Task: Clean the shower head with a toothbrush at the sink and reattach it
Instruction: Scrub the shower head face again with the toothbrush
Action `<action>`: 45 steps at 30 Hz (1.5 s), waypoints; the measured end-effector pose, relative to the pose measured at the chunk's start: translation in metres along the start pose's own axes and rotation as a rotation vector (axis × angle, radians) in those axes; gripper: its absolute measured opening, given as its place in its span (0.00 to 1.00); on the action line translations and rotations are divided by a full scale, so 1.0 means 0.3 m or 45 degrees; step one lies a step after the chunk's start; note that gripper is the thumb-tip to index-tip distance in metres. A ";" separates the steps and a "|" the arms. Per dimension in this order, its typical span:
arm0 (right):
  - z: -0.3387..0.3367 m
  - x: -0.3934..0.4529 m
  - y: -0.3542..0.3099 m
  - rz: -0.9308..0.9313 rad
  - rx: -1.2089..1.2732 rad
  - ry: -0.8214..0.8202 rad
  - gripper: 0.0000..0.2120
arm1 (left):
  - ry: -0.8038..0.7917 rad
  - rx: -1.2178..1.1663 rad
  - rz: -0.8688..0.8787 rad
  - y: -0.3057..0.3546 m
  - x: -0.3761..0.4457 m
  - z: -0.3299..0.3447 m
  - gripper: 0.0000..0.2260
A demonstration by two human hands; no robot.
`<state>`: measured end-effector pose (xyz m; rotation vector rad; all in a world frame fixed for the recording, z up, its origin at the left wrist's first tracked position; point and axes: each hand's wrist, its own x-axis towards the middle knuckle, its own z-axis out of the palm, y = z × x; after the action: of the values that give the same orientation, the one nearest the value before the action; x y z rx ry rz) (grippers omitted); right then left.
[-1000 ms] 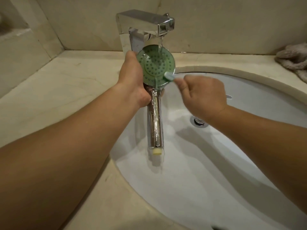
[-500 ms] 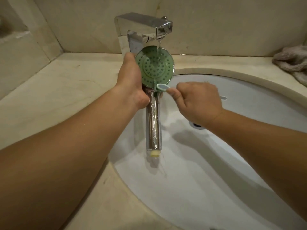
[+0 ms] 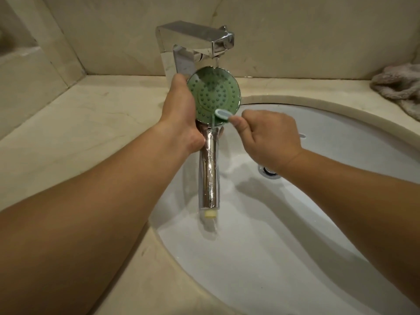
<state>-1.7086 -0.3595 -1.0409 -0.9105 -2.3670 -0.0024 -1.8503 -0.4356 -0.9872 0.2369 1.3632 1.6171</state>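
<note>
Shower head [image 3: 213,96] under tap [image 3: 197,39], face up in stream. Left hand [image 3: 181,114] grips its neck; right hand [image 3: 270,135] pinches toothbrush [image 3: 223,114] at lower rim. Advice: short strokes across nozzles, rotate head.

shower head [image 3: 213,96]: green face dotted with darker green nozzles, shiny chrome handle, pale yellow end piece | toothbrush [image 3: 223,114]: pale blue-and-white head | tap [image 3: 195,39]: mirror chrome | sink [image 3: 295,223]: white | counter [image 3: 79,123]: cream marble, faint veins | towel [image 3: 400,87], far right: greyish pink
</note>
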 end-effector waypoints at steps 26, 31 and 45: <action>-0.023 0.047 -0.022 0.176 0.050 -0.012 0.26 | 0.029 0.048 0.080 -0.013 -0.003 0.002 0.26; -0.034 0.062 -0.012 0.300 0.068 0.016 0.27 | 0.040 0.055 0.127 -0.019 -0.015 0.009 0.23; -0.045 0.082 -0.058 0.302 0.098 0.019 0.28 | 0.035 0.024 0.186 -0.022 -0.045 0.024 0.18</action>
<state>-1.7266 -0.3607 -1.0132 -1.1428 -2.2154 0.1741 -1.8350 -0.4417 -0.9846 0.3332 1.4102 1.7345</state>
